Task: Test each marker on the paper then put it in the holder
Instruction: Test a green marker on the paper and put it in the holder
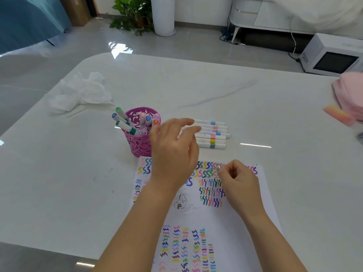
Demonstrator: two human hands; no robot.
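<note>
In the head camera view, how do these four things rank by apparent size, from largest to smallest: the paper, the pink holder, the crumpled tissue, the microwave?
1. Paper, clearly largest, though also nearest the camera.
2. Crumpled tissue and microwave: they look alike; the microwave is farther away and cut off by the frame edge, so no ranking.
3. Pink holder, smallest.

Left hand (174, 152) is stretched forward, fingers spread and loose, nothing in it. Right hand (238, 180) hangs back, fingers curled in, thumb meeting fingertips.
</note>
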